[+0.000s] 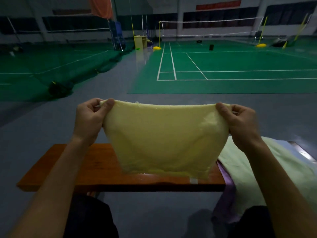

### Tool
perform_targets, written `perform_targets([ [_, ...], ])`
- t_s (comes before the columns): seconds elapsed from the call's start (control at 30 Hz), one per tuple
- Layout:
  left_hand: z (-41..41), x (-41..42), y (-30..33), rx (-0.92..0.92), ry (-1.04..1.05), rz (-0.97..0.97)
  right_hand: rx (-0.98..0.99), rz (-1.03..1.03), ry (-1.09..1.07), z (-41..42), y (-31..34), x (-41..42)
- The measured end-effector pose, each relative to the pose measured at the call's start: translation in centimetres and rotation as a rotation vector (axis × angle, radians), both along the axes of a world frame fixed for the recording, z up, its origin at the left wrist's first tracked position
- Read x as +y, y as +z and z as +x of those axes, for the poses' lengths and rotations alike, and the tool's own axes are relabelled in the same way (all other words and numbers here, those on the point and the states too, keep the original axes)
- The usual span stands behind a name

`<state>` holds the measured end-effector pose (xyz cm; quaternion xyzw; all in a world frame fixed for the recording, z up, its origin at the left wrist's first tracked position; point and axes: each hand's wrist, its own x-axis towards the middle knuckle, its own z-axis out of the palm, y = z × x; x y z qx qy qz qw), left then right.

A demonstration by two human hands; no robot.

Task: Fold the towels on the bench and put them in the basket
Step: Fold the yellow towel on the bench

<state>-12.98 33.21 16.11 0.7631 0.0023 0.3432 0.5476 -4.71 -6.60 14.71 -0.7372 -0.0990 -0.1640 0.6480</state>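
Pale yellow terry cloth fills the middle of my view: the yellow towel (pixel 164 138) hangs spread between both hands. The left hand (pixel 91 121) pinches its upper left corner between thumb and curled fingers; the right hand (pixel 240 124) pinches the upper right corner the same way. The top edge sags slightly between the two grips, and the bottom hem touches or just grazes the counter (pixel 72 169).

The counter is reddish-brown wood, its left half bare. On its right end lies a light green towel (pixel 240 169), draped over the near edge, with a purple towel (pixel 228 188) showing beneath it along its left border. A small white tag (pixel 193 180) sits at the yellow towel's lower right hem; I cannot read any print on it.

Beyond the counter I see grey floor (pixel 42 117), then a green court (pixel 223 69) with white lines and a net (pixel 211 28) on yellow posts. A heap of dark netting (pixel 60 88) lies to the left. A red banner (pixel 217 5) on the far wall carries writing too blurred to read. I see no basket in view.
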Motion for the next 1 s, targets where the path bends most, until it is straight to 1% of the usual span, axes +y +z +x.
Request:
perform_targets([
  [0.13, -0.8, -0.1, 0.4, -0.025, -0.004, 0.043, 0.031, 0.013, 0.036, -0.6, 0.5, -1.0],
  [0.23, 0.3, 0.6, -0.7, 0.040, -0.046, 0.029, 0.089, 0.008, 0.044, 0.2, -0.6, -0.8],
  [0.33, 2.4, 1.4, -3.7, 0.156, -0.036, 0.035, 0.159, -0.033, 0.003, 2.1, -3.5, 0.0],
  [0.47, 6.2, 2.2, -9.3, 0.308, 0.061, 0.087, 0.242, -0.150, -0.085, 6.0, -9.3, 1.8],
  [0.6, 10.7, 3.1, -14.2, 0.421, 0.136, 0.080, 0.295, -0.266, -0.144, 11.3, -14.7, 3.2],
  [0.7, 13.9, 3.8, -17.0, 0.473, 0.194, 0.110, 0.343, -0.339, -0.142, 15.1, -17.6, 4.1],
  [0.87, 19.1, 5.6, -21.0, 0.542, 0.261, 0.151, 0.414, -0.379, -0.141, 20.3, -21.5, 5.5],
  [0.93, 20.7, 5.8, -22.3, 0.571, 0.274, 0.168, 0.428, -0.389, -0.144, 21.8, -22.4, 6.0],
  [1.0, 21.7, 5.6, -22.9, 0.598, 0.298, 0.188, 0.415, -0.450, -0.143, 22.5, -22.5, 6.6],
])
